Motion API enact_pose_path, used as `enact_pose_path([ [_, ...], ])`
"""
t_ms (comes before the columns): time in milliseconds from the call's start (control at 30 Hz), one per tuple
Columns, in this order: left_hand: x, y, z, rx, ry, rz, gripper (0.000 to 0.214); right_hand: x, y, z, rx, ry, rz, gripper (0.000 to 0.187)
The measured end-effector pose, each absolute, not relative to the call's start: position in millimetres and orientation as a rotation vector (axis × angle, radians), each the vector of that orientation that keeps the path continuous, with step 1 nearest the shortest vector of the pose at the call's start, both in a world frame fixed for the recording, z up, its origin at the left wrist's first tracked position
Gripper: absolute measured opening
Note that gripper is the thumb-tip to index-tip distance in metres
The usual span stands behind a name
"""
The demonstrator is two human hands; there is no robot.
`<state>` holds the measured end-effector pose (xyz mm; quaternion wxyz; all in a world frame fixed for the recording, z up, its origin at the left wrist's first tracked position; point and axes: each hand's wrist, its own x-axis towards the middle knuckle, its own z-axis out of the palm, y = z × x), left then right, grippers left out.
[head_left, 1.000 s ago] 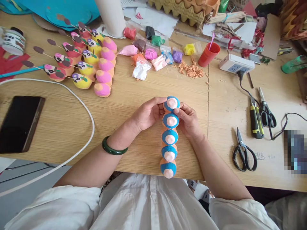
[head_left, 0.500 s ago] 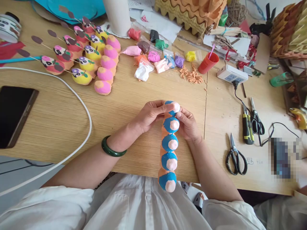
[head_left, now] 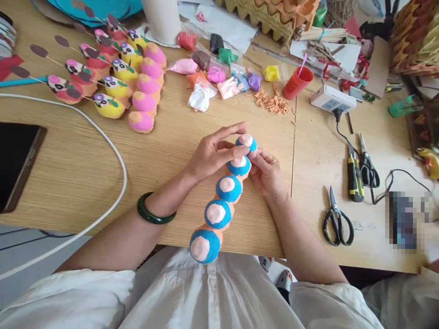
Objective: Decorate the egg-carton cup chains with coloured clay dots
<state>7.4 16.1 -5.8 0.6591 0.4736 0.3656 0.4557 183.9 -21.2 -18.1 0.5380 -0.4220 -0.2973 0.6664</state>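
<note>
A strip of egg carton (head_left: 229,188) runs from my hands towards my lap, its several bumps coated blue with pale pink tops and orange sides. My left hand (head_left: 219,151) grips the far end, thumb laid across between the first two bumps and index finger raised behind the farthest one. At the right edge of that same end, my right hand (head_left: 267,171) pinches the strip with its thumb in front; the other fingers are partly hidden. The near end hangs over the table edge. A dark green bangle (head_left: 156,215) circles my left forearm.
Painted egg-carton strips (head_left: 109,107) stand at the back left. Bags of coloured clay (head_left: 202,93), orange shavings (head_left: 270,101) and a red cup (head_left: 297,83) sit further back. Scissors (head_left: 338,219) and a power strip (head_left: 332,100) lie right; a white cable (head_left: 116,151) curves left.
The strip has turned, its near end swinging left and its pink tops now facing up more. My left index finger has lifted off the far bump, and the thumb has shifted lower.
</note>
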Motion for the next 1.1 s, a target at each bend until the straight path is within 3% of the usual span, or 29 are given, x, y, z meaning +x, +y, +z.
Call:
enact_pose_path([
  [133,0,20,0,1.121,0.828,1.000,0.040,185,-22,-17,-1.006,-0.825,1.561,0.034],
  [300,-7,24,-1,1.086,0.825,0.885,0.052,184,-24,-20,-1.023,-0.874,1.535,0.036],
  [667,-4,21,4,1.124,0.861,0.914,0.055,181,-25,-27,-0.993,-0.983,1.428,0.032],
  [1100,6,12,0,1.017,0.973,0.934,0.036,176,-28,-28,-1.070,-1.203,1.154,0.047],
])
